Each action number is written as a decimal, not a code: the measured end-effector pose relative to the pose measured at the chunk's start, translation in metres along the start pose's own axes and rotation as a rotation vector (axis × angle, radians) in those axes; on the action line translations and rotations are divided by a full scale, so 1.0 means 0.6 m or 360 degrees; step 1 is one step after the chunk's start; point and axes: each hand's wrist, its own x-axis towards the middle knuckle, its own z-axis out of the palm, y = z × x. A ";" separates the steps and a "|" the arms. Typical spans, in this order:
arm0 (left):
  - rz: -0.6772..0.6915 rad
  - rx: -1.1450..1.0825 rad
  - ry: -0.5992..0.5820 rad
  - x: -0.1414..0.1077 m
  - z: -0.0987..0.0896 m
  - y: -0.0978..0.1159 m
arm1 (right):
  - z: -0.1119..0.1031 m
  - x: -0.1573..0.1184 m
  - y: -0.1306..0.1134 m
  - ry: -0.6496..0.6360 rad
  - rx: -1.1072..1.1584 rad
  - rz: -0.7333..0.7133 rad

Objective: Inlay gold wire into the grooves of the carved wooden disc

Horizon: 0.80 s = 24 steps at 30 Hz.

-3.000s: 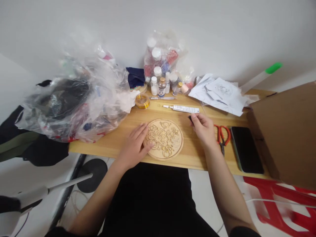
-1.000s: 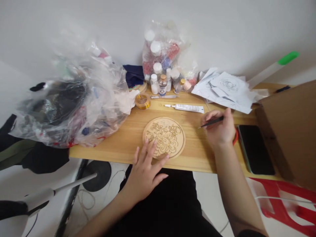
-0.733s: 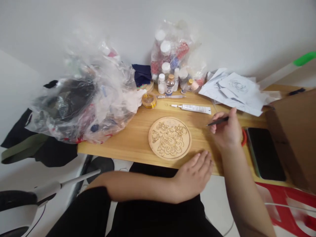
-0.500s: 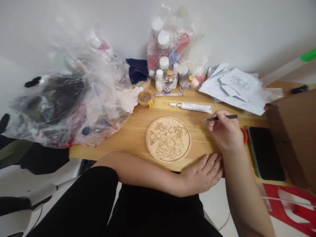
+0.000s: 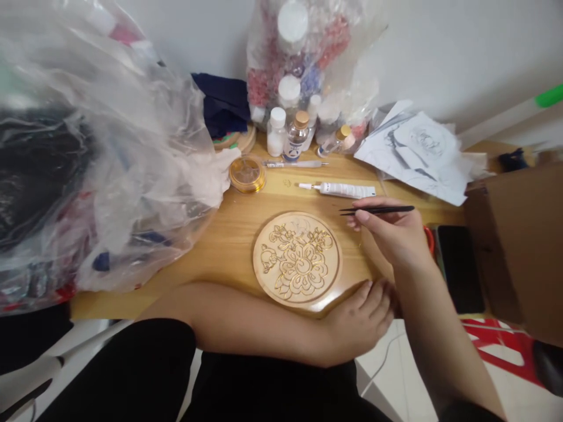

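Black tweezers (image 5: 382, 209) are pinched in my right hand (image 5: 391, 231), their tips parted and pointing left, above the table to the upper right of a round wooden plaque (image 5: 298, 259). Gold wire lines form flowers on the plaque, with a pencil-like sketch at its top. My left hand (image 5: 358, 323) lies flat at the table's front edge, fingers stretched to the right, holding nothing; its forearm crosses below the plaque. A white tube (image 5: 347, 190) lies behind the plaque, beside small curled gold bits (image 5: 287, 183).
At the back stand a spool of gold wire (image 5: 247, 174), a pen (image 5: 297, 164), small bottles (image 5: 296, 138) and papers (image 5: 413, 149). Large plastic bags (image 5: 153, 158) cover the left. A phone (image 5: 461, 269), red scissor-like handle (image 5: 429, 239) and cardboard box (image 5: 519, 246) are right.
My right hand has moved left with the tweezers, whose tips now show apart. The camera view has come closer to the table. My left hand remains at the front edge.
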 end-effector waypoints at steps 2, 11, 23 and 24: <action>0.0007 -0.0017 -0.0005 0.000 0.001 0.000 | 0.020 0.011 -0.020 -0.0009 -0.0150 -0.0137; 0.0112 -0.0093 -0.0102 0.005 -0.001 -0.009 | 0.114 0.095 -0.016 0.0021 -0.0927 -0.0903; 0.0132 -0.0097 -0.0160 0.007 -0.005 -0.014 | 0.103 0.106 0.017 -0.0088 -0.1098 -0.0806; 0.0124 -0.0118 -0.0155 0.007 -0.005 -0.014 | 0.104 0.106 0.017 -0.0094 -0.1099 -0.0817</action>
